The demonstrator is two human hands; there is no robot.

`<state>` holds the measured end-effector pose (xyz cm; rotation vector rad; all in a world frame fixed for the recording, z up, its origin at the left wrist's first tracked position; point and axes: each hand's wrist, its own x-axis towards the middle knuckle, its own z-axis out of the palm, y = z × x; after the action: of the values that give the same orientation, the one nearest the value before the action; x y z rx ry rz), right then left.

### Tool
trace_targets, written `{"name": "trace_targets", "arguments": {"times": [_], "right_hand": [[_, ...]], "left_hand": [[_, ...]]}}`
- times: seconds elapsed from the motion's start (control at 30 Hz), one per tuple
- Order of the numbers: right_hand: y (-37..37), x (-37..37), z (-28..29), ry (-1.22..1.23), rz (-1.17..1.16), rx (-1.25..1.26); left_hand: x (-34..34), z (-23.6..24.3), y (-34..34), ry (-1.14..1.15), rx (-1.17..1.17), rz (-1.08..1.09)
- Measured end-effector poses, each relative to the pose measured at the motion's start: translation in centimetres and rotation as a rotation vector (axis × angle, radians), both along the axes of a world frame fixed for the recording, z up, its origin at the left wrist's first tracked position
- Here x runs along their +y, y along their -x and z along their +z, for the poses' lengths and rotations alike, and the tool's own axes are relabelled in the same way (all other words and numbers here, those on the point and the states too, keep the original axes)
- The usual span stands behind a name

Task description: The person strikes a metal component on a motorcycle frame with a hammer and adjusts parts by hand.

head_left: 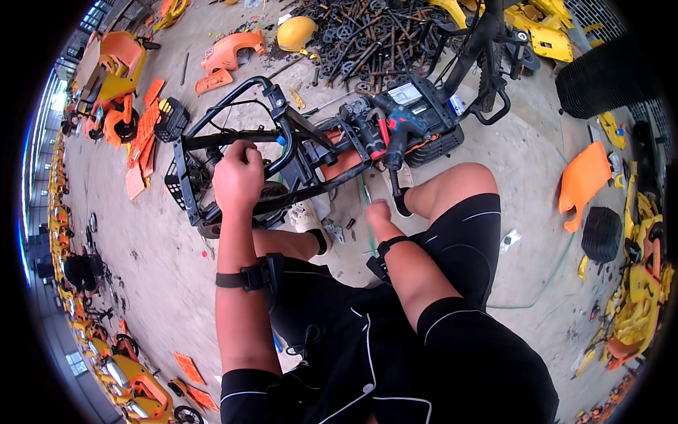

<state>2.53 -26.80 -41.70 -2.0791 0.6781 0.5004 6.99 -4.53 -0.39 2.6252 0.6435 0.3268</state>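
Observation:
A black scooter frame (247, 88) with bent tubes lies in front of me, a wheel partly visible beneath it. My left hand (238, 177) is closed above the frame's rear end, knuckles up; what its curled fingers hold, if anything, is hidden. Low beside my right shin, my right hand (379, 213) is closed too, near a thin pale rod-like piece that I cannot make out clearly. A teal and black cordless drill (401, 131) rests on the frame's front part. Beside it lies a red and black power tool (370, 134).
Behind the frame is a heap of rusty metal parts (367, 42), with a yellow rounded shell (296, 33) at its left. Orange panels (585, 180) and black ribbed crates (602, 233) lie to the right. Yellow scooters (131, 381) line the left side. A green hose (540, 290) crosses the floor.

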Motion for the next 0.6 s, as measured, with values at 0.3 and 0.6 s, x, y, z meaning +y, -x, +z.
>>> {"name": "trace_targets", "arguments": {"times": [0.3, 0.6], "right_hand": [[-6.0, -2.2, 10.6, -0.021, -0.745, -0.204], [-9.3, -3.9, 13.4, -0.011, -0.309, -0.229]], "left_hand": [[0.6, 0.2, 0.9, -0.032, -0.017, 0.016], [0.6, 0.2, 0.8, -0.027, -0.014, 0.005]]}}
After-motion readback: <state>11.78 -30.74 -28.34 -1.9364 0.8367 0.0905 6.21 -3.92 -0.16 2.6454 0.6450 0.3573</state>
